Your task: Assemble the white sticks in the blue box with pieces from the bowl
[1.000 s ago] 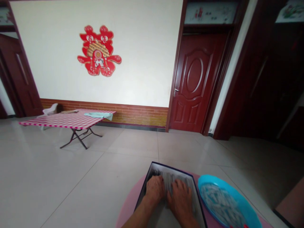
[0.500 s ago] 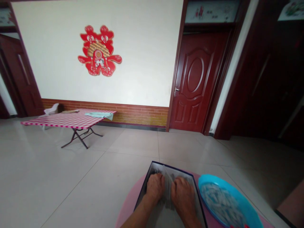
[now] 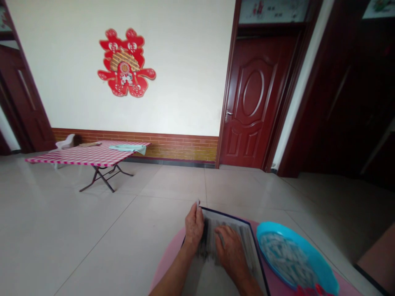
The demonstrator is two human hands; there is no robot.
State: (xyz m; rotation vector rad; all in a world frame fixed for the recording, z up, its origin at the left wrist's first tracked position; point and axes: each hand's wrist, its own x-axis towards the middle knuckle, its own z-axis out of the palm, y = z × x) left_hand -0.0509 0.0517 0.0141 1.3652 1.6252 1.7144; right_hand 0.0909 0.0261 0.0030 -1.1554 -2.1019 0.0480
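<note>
A dark-rimmed rectangular tray [image 3: 254,246] lies on a pink round table [image 3: 169,259] at the bottom of the view, filled with rows of small grey-white pieces [image 3: 243,236]. My left hand [image 3: 194,226] is at the tray's far left corner, fingers closed in a pinch on one small white piece that sticks up above them. My right hand [image 3: 231,250] rests on the rows in the tray's middle, fingers curled down onto the pieces. A blue round dish [image 3: 321,271] with several pale pieces stands just right of the tray.
Pale floor tiles [image 3: 123,222] stretch ahead. A low folding table with a red checked cloth [image 3: 86,156] stands at the left near the wall. A dark red door [image 3: 251,102] is shut ahead; a red paper ornament [image 3: 125,63] hangs on the white wall.
My left hand has lifted from the tray's middle to its far left corner with a small white piece pinched. My right hand stayed on the rows, shifting slightly left.
</note>
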